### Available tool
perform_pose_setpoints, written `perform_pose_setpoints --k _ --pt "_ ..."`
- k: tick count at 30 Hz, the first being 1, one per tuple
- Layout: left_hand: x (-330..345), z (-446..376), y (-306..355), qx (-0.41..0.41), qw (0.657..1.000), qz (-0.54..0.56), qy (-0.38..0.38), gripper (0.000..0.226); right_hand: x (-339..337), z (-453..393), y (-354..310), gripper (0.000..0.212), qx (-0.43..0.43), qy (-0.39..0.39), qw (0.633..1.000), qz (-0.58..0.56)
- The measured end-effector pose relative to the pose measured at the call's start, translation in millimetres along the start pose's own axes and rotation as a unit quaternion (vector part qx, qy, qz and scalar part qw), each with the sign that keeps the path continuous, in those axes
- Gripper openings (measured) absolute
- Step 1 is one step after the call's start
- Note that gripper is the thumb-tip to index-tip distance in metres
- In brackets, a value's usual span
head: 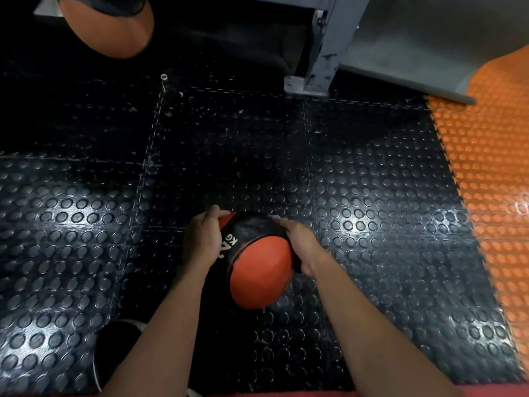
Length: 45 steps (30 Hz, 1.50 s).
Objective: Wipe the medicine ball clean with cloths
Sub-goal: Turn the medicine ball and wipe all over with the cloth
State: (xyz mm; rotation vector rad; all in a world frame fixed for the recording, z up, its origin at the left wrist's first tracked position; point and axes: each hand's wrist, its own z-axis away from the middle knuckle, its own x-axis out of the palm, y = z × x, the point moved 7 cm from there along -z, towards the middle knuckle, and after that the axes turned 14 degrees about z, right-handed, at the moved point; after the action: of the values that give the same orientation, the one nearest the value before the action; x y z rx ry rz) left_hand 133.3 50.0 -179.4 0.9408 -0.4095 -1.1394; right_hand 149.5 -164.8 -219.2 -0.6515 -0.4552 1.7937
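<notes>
One head-worn wide-angle view, looking forward and steeply down at the floor.

The camera sits above the person's forearms, which enter from the bottom edge and reach up to mid-frame, where the left hand (pixel 203 242) and right hand (pixel 300 247) meet on the medicine ball (pixel 257 265), close beneath the lens. The studded black floor mat (pixel 372 196) fills most of the frame; the orange mat (pixel 492 179) runs down the right edge. The far end of the view, at the top, takes in a grey metal post (pixel 320 58) and a second ball (pixel 114 27) at top left. Straight lines bow toward the edges. There is only this view.
</notes>
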Motion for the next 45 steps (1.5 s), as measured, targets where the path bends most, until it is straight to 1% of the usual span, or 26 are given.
perform_pose_setpoints --k 2,5,7,8,10,12,14,17,18,19,20,22,24,25,26,28,30,32,33,35,38,40,41,42,43,45 --pt "0.9 3.9 18.5 0.047 0.998 -0.032 0.035 0.053 -1.4 2.9 17.9 0.034 0.028 0.001 0.998 -0.062" --pt "-15.5 21.4 47.8 0.095 0.969 -0.084 0.212 0.039 -4.8 9.9 48.9 0.034 0.074 0.048 0.991 -0.099" --pt "-33.5 34.8 39.0 0.057 0.951 -0.056 0.298 0.035 -4.9 20.1 65.9 0.026 0.096 0.079 0.987 -0.103" --pt "-36.2 39.7 25.5 0.024 0.950 -0.048 0.307 0.036 -6.7 21.4 72.1 0.027 0.087 0.104 0.983 -0.126" --pt "-25.3 50.1 -2.7 -0.023 0.968 -0.010 0.250 0.039 -14.9 34.7 65.4 0.027 0.029 0.178 0.969 -0.166" --pt "-7.4 54.5 -15.7 -0.034 0.980 0.053 0.191 0.040 -23.9 53.9 40.7 0.030 -0.069 0.224 0.963 -0.131" --pt "-1.1 49.3 -10.3 -0.020 0.983 0.039 0.179 0.041 -21.8 64.6 16.0 0.034 -0.190 0.218 0.952 -0.096" --pt "6.2 35.7 4.2 -0.024 0.989 0.006 0.144 0.039 -1.9 73.4 -7.6 0.035 -0.286 0.185 0.940 0.008" --pt "8.9 31.5 7.8 -0.027 0.991 -0.006 0.133 0.038 3.8 71.6 -9.9 0.036 -0.296 0.181 0.937 0.045" --pt "12.0 27.1 9.3 -0.028 0.991 -0.017 0.127 0.037 3.9 65.8 -7.8 0.037 -0.292 0.180 0.938 0.043" --pt "15.2 25.4 11.5 -0.026 0.992 -0.026 0.120 0.036 -0.2 60.3 -6.0 0.037 -0.275 0.168 0.947 -0.004" --pt "20.3 22.3 11.5 -0.022 0.992 -0.049 0.114 0.037 -8.0 39.4 4.2 0.037 -0.182 0.125 0.971 -0.097" --pt "23.4 21.9 11.3 -0.018 0.990 -0.070 0.122 0.044 -12.0 24.6 8.3 0.038 -0.111 0.084 0.984 -0.107" --pt "24.8 22.3 11.9 -0.021 0.989 -0.071 0.126 0.049 -13.9 24.2 5.4 0.037 -0.106 0.082 0.986 -0.102" --pt "26.2 22.2 12.5 -0.024 0.989 -0.070 0.129 0.052 -15.9 28.3 -0.2 0.036 -0.125 0.095 0.983 -0.098" --pt "28.0 19.7 16.5 -0.034 0.988 -0.076 0.128 0.053 -13.0 52.9 -17.9 0.037 -0.219 0.138 0.964 -0.067" --pt "29.3 16.2 19.6 -0.045 0.988 -0.089 0.119 0.056 -0.8 78.0 -26.9 0.037 -0.301 0.187 0.934 0.049" --pt "30.1 12.7 18.8 -0.053 0.987 -0.101 0.112 0.065 6.2 85.1 -28.0 0.038 -0.331 0.237 0.903 0.140" --pt "30.9 13.0 17.7 -0.056 0.987 -0.102 0.111 0.067 4.5 83.4 -30.2 0.039 -0.340 0.240 0.898 0.143" --pt "34.2 15.0 17.2 -0.056 0.987 -0.097 0.117 0.067 -6.8 58.7 -29.3 0.038 -0.299 0.207 0.928 0.079" --pt "38.0 16.1 18.4 -0.049 0.987 -0.092 0.121 0.066 -19.8 17.9 -25.0 0.037 -0.135 0.100 0.986 -0.006" --pt "36.3 15.2 16.6 -0.051 0.987 -0.090 0.124 0.067 -19.3 8.1 -21.4 0.038 -0.067 0.061 0.995 -0.045" --pt "34.4 13.6 15.8 -0.056 0.986 -0.090 0.128 0.069 -18.9 12.2 -25.8 0.039 -0.073 0.078 0.994 -0.018" --pt "32.4 12.7 15.6 -0.060 0.985 -0.092 0.131 0.070 -17.8 21.7 -31.7 0.038 -0.106 0.122 0.986 0.027" --pt "30.3 11.7 15.9 -0.064 0.985 -0.094 0.132 0.071 -14.0 38.1 -38.2 0.038 -0.155 0.178 0.969 0.071" --pt "25.2 9.4 15.7 -0.076 0.984 -0.096 0.130 0.072 4.8 77.4 -46.9 0.037 -0.268 0.242 0.921 0.147"
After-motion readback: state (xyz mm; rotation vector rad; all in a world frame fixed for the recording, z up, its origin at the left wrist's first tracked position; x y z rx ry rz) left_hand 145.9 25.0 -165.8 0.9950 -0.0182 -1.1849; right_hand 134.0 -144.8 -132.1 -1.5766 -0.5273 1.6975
